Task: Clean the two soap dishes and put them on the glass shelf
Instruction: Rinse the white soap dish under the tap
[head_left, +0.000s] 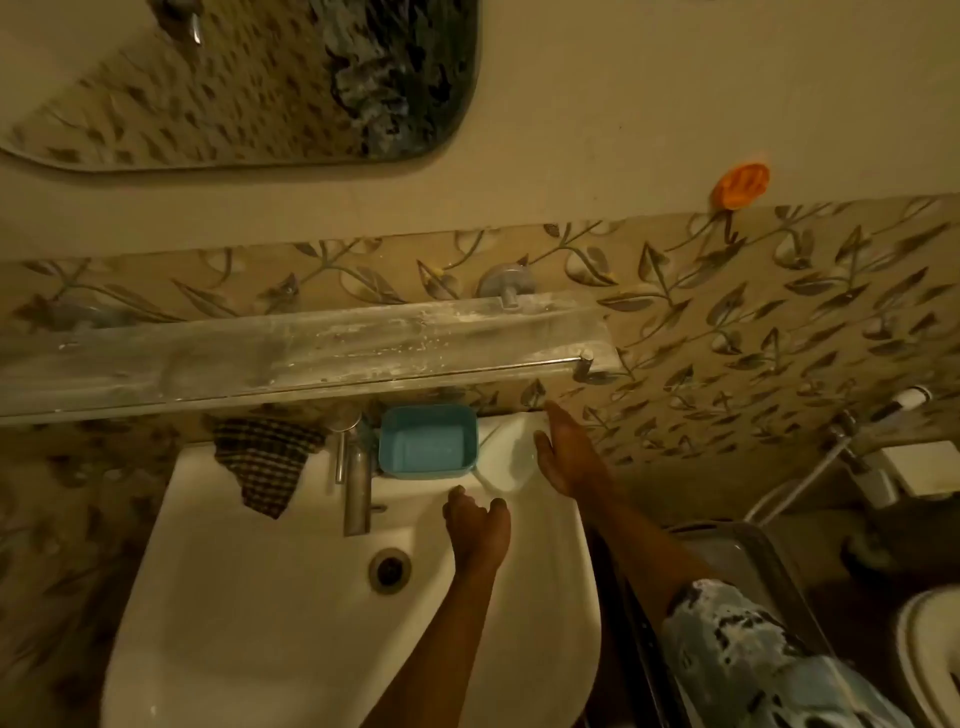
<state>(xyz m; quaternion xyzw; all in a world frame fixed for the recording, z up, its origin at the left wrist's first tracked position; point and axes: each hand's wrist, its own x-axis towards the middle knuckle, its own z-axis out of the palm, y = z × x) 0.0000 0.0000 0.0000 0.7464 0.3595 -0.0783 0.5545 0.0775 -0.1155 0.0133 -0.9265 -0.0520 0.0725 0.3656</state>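
A blue rectangular soap dish (427, 441) sits on the back ledge of the white sink (249, 597), just right of the tap. Beside it, a white soap dish (506, 457) is tilted at the sink's back right corner. My right hand (569, 457) grips its right side, thumb on the rim. My left hand (478, 530) hovers over the basin in front of the blue dish, fingers curled apart, holding nothing. The glass shelf (311, 353), streaked with white residue, runs across the wall above the sink.
A steel tap (357, 488) stands at the sink's back centre, with a checked cloth (265, 462) draped to its left. The drain (389, 569) is below. A mirror (234, 78) hangs above. An orange holder (740, 184) is on the wall; a toilet (930, 649) is at right.
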